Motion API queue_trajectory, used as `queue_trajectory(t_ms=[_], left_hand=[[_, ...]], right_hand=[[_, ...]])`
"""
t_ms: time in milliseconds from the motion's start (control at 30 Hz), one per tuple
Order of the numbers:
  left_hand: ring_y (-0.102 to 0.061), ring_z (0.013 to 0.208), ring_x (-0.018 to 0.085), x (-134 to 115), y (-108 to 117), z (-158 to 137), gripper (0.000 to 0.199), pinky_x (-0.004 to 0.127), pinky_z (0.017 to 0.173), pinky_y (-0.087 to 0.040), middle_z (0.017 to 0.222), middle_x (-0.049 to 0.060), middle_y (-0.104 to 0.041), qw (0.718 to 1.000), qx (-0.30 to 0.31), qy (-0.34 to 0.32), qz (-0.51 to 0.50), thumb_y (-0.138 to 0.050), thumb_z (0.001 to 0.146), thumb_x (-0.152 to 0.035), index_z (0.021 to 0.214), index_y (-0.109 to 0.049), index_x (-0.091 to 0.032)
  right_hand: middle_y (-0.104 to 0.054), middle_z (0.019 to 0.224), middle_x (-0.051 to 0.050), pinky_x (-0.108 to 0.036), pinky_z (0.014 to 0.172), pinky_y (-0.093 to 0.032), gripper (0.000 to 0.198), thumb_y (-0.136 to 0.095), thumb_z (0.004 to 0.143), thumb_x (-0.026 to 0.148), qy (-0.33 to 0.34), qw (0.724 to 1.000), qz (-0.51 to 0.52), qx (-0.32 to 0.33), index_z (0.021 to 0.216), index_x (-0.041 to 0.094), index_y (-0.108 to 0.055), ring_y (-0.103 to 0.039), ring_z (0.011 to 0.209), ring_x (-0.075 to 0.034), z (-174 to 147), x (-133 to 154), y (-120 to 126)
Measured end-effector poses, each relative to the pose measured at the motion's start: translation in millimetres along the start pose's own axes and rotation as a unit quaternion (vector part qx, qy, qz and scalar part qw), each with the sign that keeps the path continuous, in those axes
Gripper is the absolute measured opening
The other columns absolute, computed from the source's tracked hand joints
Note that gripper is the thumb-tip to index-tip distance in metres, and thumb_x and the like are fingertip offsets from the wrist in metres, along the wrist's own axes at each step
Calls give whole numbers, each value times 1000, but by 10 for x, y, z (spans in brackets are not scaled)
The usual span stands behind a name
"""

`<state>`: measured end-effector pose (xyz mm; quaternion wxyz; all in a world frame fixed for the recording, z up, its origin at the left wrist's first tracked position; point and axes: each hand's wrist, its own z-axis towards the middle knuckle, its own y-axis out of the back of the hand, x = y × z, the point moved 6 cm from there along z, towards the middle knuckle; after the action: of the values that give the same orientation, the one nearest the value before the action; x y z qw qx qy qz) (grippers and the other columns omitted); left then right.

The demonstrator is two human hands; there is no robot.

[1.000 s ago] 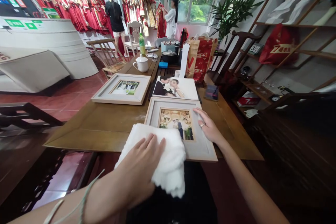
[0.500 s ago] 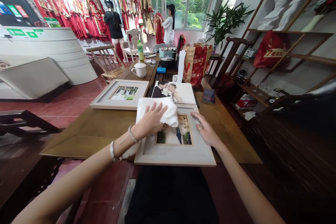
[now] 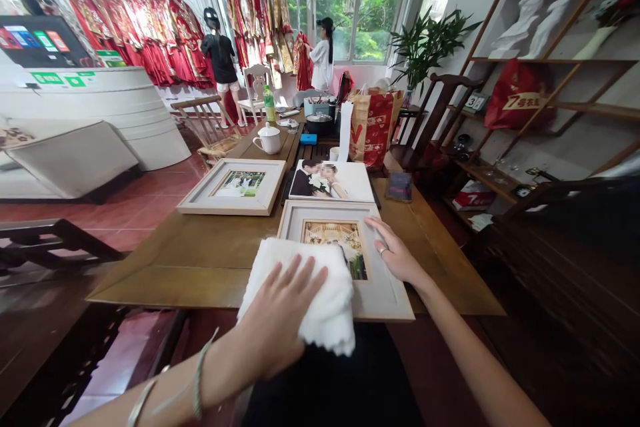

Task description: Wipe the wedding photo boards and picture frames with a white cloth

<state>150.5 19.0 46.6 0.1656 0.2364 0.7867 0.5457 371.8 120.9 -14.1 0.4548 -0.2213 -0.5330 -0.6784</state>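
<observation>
A white cloth (image 3: 320,300) lies bunched under my left hand (image 3: 285,300), whose spread fingers press on its top. It covers the lower left of a pale picture frame (image 3: 385,303) and droops past the near edge. My right hand (image 3: 397,257) holds this frame's right border, thumb side on the face; its outer fingers are partly hidden. The framed photo (image 3: 333,230) is half covered by the cloth. Behind it lies a photo panel of a couple (image 3: 353,183). A second framed picture (image 3: 233,203) rests to the left.
On the wooden table (image 3: 200,240) stand a lidded white mug (image 3: 269,140), a green bottle (image 3: 269,107), a dark pot (image 3: 320,123) and a red-and-tan paper bag (image 3: 375,127). A small dark stand (image 3: 399,187) sits at right. Two people are by the clothes racks at the back.
My left hand has pulled the white cloth from the frame's upper left toward me, to its lower left edge. The right hand stays on the frame's border. The view has shifted slightly.
</observation>
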Motion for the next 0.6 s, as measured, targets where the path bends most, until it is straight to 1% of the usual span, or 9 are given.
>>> queue_trajectory(t_ms=[100,200,267,333,367,433,533,600], left_hand=[[-9,140,30,254,147,414,92,49,112,-15,153,11,-17,996,-89,19,23,-50,59,-10,145,-19,-17],[-14,139,30,522,321,768,83,48,111,-19,152,14,-21,985,-168,43,27,-47,67,-11,145,-20,-14],[-12,140,31,635,392,918,80,49,110,-19,152,15,-19,981,-188,44,31,-46,70,-11,145,-19,-13],[-8,140,33,662,399,969,78,51,111,-16,152,16,-17,983,-180,31,34,-46,71,-12,145,-20,-12],[-6,140,33,641,379,948,77,52,111,-14,152,16,-16,985,-168,21,32,-46,71,-13,145,-21,-11],[-5,140,33,529,303,804,78,53,111,-12,153,15,-15,991,-132,-3,19,-46,70,-13,144,-23,-12],[-1,140,31,196,163,368,88,54,112,-10,154,11,-13,996,-50,-72,-27,-46,61,-12,145,-20,-17],[2,140,27,-69,93,21,98,52,113,-10,155,7,-8,990,15,-123,-68,-45,55,-10,147,-14,-21]], right_hand=[[-38,145,-6,-46,115,-19,52,-39,83,15,-1,1000,-1,7,133,26,-46,-28,139,-22,3,-8,-4],[-37,146,-5,-46,115,-20,53,-39,83,16,-10,1000,4,10,134,28,-45,-27,139,-22,4,-15,-3],[-37,146,-5,-46,115,-20,53,-40,83,16,-17,1000,5,12,134,28,-45,-27,139,-22,2,-14,-4],[-37,146,-5,-46,115,-20,53,-40,83,16,-22,1000,3,12,134,27,-45,-27,139,-23,1,-11,-6],[-38,146,-6,-46,115,-20,53,-39,82,16,-23,1000,1,11,134,27,-45,-28,139,-23,0,-10,-6],[-39,145,-6,-46,115,-20,53,-39,81,15,-22,1000,-1,2,133,26,-46,-29,138,-22,0,-7,-6],[-41,144,-7,-45,115,-20,53,-39,80,14,-14,1000,-5,-13,131,24,-48,-30,138,-22,1,-7,-6],[-41,143,-6,-45,115,-20,53,-39,79,14,-8,1000,-4,-18,130,25,-49,-31,137,-22,2,-8,-7]])
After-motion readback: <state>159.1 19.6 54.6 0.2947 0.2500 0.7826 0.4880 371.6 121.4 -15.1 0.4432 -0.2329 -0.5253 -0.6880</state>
